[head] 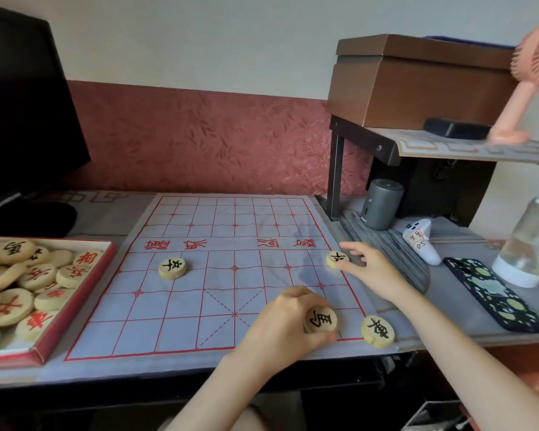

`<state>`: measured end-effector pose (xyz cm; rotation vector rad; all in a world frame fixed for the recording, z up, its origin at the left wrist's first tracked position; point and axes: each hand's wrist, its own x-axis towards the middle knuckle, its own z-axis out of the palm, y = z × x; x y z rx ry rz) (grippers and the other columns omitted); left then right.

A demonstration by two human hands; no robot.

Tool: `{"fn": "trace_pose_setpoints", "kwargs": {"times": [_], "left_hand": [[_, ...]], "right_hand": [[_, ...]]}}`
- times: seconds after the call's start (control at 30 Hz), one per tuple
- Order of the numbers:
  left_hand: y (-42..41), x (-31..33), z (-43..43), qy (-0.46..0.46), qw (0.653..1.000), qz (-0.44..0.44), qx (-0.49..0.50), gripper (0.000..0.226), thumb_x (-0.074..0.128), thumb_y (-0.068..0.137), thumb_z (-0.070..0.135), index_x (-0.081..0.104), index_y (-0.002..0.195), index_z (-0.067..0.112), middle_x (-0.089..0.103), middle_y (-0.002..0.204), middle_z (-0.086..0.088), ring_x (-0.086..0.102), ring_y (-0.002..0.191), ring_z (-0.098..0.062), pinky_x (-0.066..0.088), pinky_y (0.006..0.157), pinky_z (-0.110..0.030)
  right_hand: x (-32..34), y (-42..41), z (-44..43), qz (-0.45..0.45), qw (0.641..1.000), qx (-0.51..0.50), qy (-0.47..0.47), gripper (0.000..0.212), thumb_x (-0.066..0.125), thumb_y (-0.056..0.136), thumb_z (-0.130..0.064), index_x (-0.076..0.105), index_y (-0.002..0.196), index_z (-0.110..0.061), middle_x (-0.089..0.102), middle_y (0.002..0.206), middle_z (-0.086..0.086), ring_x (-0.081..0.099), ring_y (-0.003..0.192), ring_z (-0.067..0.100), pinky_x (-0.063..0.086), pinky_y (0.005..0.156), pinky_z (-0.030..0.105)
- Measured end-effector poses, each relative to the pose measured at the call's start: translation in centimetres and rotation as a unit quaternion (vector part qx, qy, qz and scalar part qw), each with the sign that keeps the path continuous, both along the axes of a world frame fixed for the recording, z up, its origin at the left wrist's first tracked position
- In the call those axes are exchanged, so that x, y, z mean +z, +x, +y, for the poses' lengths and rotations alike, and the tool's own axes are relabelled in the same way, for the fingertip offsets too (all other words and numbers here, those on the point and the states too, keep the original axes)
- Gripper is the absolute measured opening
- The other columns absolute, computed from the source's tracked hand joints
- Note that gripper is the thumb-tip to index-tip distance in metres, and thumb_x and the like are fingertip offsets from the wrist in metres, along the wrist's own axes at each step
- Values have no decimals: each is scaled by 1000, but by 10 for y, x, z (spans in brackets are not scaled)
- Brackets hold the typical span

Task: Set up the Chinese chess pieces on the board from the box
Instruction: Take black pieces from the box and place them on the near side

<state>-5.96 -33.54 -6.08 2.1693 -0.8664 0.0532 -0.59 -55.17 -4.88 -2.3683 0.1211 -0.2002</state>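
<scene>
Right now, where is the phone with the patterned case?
In the head view, the phone lies flat at the right, off the board, between the white remote and the clear bottle.

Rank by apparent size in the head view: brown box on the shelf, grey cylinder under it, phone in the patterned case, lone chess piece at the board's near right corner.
1. brown box
2. phone
3. grey cylinder
4. chess piece

Phone versus cylinder is unsure: the phone lies nearer the camera.

A monitor (pixel 22 113) stands at nine o'clock. At two o'clock a brown box (pixel 417 82) sits on a shelf (pixel 448 147), a pink fan (pixel 529 73) beside it. At three o'clock: speaker (pixel 381 203), remote (pixel 420 241) (handwritten label), phone (pixel 495 293), bottle (pixel 529 244).
</scene>
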Motion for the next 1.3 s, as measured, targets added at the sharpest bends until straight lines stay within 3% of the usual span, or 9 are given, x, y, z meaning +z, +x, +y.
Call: {"fn": "trace_pose_setpoints", "kwargs": {"times": [0.37,0.5,0.6,0.77,0.9,1.13,1.27,1.3], "left_hand": [[-7,-13,-26,6,999,36,-41,49,70,76,36,56,121,25,54,120,9,44,112,-6,40,97,-21],[-4,-16,-24,15,998,38,-50,59,71,74,42,52,127,24,50,129,10,41,120,-5,35,104,-22],[-2,-15,-15,-11,999,39,-35,53,65,78,47,54,125,26,51,128,13,41,121,-1,33,104,-18],[13,-5,28,-8,999,2,38,30,58,87,35,60,117,29,58,118,13,48,112,0,35,99,-15],[26,8,87,-9,994,14,108,26,59,88,30,61,113,33,57,111,18,50,99,7,37,85,-4],[26,39,210,-18,962,-23,271,22,62,85,26,66,107,31,65,103,13,58,98,-6,42,83,-18],[11,44,270,21,941,-31,337,23,62,86,24,65,107,33,61,103,13,58,75,-7,42,57,-15],[8,44,283,32,936,-38,349,24,64,85,23,65,107,32,61,105,12,59,77,-10,42,57,-16]], "right_hand": [[12,-28,0,-70,997,22,-2,33,59,90,-21,57,122,-26,56,116,-8,46,109,5,33,92,24],[10,-28,5,-73,997,33,2,32,59,90,-19,59,121,-25,58,121,-7,50,112,6,36,94,23],[11,-27,14,-75,996,46,11,31,59,89,-19,59,120,-27,59,119,-6,51,106,0,40,94,22],[17,-21,46,-60,993,97,10,32,59,90,-20,58,121,-28,53,111,-22,45,101,-12,30,83,4],[22,-10,85,-41,988,151,-13,33,58,91,-23,57,124,-27,55,125,-15,45,109,-6,29,96,15],[24,16,186,-32,969,244,-29,34,57,91,-26,57,124,-27,55,125,-11,39,118,-3,27,103,19],[23,27,251,-19,951,308,-27,34,57,91,-26,56,125,-25,53,123,-11,40,114,-3,29,100,19],[22,30,267,-19,946,323,-29,34,58,90,-26,56,125,-25,54,125,-10,42,116,-2,31,103,21]]}}
